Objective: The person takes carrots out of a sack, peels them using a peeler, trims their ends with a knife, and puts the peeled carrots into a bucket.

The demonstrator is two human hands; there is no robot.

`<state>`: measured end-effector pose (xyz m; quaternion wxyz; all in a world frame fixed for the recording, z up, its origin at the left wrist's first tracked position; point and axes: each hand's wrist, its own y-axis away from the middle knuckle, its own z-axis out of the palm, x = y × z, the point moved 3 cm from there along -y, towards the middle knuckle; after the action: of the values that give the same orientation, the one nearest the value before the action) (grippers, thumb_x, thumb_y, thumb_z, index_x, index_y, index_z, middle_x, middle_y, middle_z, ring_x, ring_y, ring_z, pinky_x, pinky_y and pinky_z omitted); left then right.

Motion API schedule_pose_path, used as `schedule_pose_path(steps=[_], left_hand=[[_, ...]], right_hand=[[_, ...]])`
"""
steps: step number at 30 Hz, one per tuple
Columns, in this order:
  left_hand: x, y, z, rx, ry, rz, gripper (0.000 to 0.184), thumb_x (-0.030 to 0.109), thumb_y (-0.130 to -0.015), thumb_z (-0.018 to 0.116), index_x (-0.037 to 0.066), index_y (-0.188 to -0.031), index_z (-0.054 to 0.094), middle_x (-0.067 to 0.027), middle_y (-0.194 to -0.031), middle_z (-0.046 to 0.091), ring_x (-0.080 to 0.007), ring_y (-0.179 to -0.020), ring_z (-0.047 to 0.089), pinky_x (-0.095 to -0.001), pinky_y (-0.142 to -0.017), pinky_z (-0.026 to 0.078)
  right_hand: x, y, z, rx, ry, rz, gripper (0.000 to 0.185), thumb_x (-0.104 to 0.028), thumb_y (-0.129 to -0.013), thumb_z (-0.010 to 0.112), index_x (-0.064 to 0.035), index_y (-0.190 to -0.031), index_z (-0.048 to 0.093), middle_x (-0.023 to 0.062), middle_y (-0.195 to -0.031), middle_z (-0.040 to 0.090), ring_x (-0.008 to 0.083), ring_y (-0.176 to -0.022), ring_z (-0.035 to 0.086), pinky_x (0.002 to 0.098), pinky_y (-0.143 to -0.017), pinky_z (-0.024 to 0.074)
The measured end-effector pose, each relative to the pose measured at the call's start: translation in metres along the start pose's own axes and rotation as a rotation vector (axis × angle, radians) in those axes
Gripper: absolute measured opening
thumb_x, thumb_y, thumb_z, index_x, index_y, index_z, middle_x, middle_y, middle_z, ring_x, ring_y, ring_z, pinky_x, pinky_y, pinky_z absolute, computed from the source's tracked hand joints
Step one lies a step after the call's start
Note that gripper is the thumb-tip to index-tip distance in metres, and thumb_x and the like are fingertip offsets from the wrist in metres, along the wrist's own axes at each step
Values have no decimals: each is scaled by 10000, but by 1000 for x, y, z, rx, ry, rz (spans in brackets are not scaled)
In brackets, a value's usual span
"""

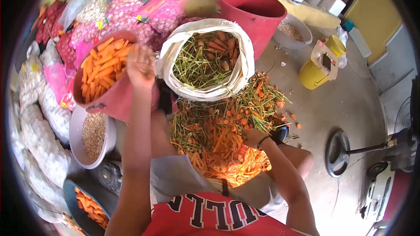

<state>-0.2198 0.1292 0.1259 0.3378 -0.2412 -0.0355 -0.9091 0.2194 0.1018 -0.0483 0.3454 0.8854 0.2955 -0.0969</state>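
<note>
Peeled carrots [103, 65], viewed from my station.
I logged: peelings heap [214, 124]; red bucket [116, 110] to its left, carrots inside; left grip [141, 65], loosely spread, beside the rim; right grip [252, 138] at the heap, whether pinching, I couldn't tell.

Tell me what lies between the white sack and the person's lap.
A heap of orange carrot scraps and green stalks lies there; the head view shows it.

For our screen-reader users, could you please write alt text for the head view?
An open left hand is near a red bucket of peeled carrots, the right hand over carrot peelings; a white sack holds unpeeled carrots and stems.
</note>
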Motion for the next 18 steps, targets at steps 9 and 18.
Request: schedule_pose_path(steps=[9,18], left_hand=[[-243,-44,-25,-824,-1759,-261,259,126,-885,661,121,-1144,675,-92,-1099,682,-188,-943,653,-329,-845,519],[-294,-56,3,-926,-1550,-312,235,198,-847,710,98,-1059,699,-29,-1116,689,-218,-1033,638,-342,-930,472]], right_hand=[[-17,-11,-27,-201,-78,-12,415,-98,-844,609,-31,-1248,538,223,-987,665,370,-919,650,469,-766,521],[17,-31,-20,-47,-155,-28,363,-151,-874,593,-54,-1220,541,250,-963,651,409,-953,624,495,-820,489]])
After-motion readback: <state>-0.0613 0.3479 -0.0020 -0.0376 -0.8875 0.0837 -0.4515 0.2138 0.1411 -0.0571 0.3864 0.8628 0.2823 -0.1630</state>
